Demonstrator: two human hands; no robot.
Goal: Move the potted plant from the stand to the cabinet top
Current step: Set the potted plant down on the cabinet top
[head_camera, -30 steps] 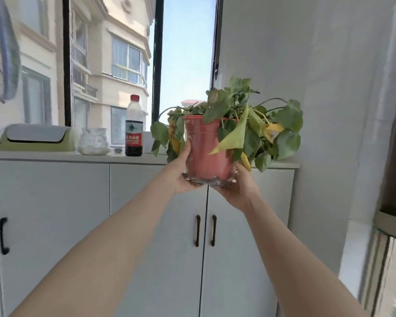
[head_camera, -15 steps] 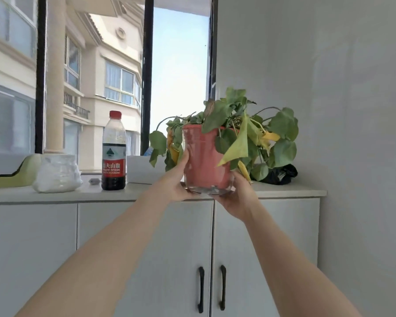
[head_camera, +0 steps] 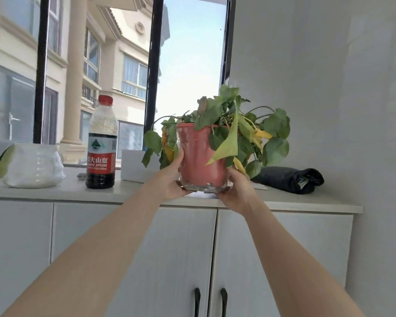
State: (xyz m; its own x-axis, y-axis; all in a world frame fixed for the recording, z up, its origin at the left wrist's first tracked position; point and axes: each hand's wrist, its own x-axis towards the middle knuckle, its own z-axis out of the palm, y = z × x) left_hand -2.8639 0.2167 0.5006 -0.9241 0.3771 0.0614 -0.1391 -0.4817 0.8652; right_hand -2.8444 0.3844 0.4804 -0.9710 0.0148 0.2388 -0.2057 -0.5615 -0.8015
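Note:
The potted plant (head_camera: 201, 156) is a red pot in a clear outer cup, with drooping green and yellow leaves. I hold it upright between both hands at the front edge of the white cabinet top (head_camera: 306, 199). My left hand (head_camera: 172, 179) grips the pot's left side and base. My right hand (head_camera: 237, 192) cups its lower right side. The pot's base sits at or just above the cabinet top; I cannot tell whether it touches. The stand is out of view.
On the cabinet top stand a dark-liquid bottle with a red cap (head_camera: 101, 145), a white bag (head_camera: 33, 167), a white box (head_camera: 135, 167) behind the pot and a black bundle (head_camera: 288, 178) to its right. A white wall (head_camera: 329, 88) closes the right side; windows lie behind.
The pot has moved forward and down toward the cabinet top, and my view has come closer. Both hands keep the same hold.

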